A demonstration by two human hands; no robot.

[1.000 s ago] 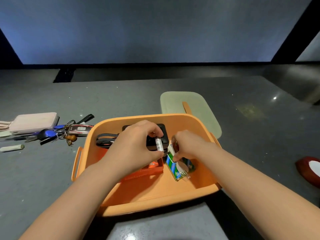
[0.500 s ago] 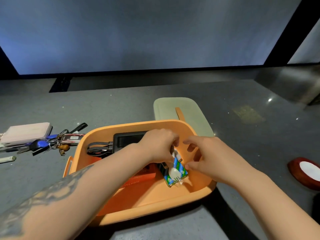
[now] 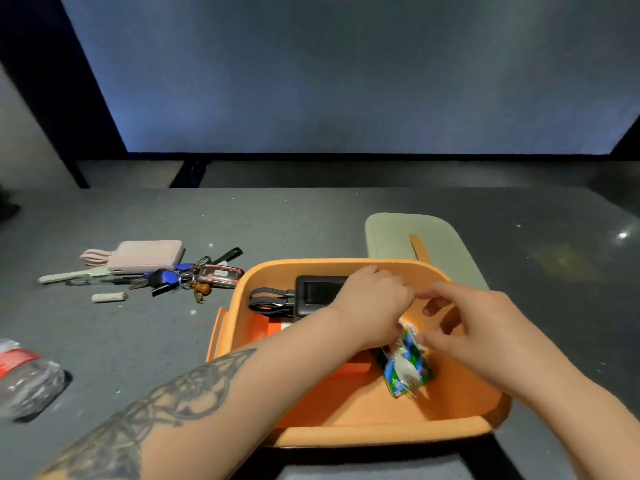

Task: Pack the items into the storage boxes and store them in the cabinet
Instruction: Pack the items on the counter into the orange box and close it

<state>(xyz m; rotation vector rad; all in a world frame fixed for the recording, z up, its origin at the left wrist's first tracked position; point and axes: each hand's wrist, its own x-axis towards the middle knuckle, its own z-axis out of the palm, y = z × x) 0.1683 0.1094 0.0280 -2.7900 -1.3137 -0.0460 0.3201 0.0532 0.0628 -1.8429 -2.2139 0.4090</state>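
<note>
An orange storage box [image 3: 346, 433] stands on the dark table in front of me. Inside lie a black power bank [image 3: 313, 294], a coiled black cable [image 3: 268, 301], a flat orange box [image 3: 277, 329] and a green-and-blue packet [image 3: 407, 367] with a white plastic spoon on it, leaning against the right wall. My left hand [image 3: 372, 306] reaches across the box, its curled fingers on the packet's top end. My right hand [image 3: 481, 329] hovers just right of it, fingers spread, thumb touching the packet's edge.
A pale green lid [image 3: 446, 244] with an orange strap lies behind the box. Left of the box are a pink power bank [image 3: 145, 254], a key bunch [image 3: 194, 277], pens [image 3: 74, 275] and a small white cylinder [image 3: 107, 297]. A plastic bottle [image 3: 27, 379] lies at the near left.
My left hand moved right from above the black power bank to the packet; the small white cylinder it held is no longer visible. My right hand's fingers spread apart. The view shifted.
</note>
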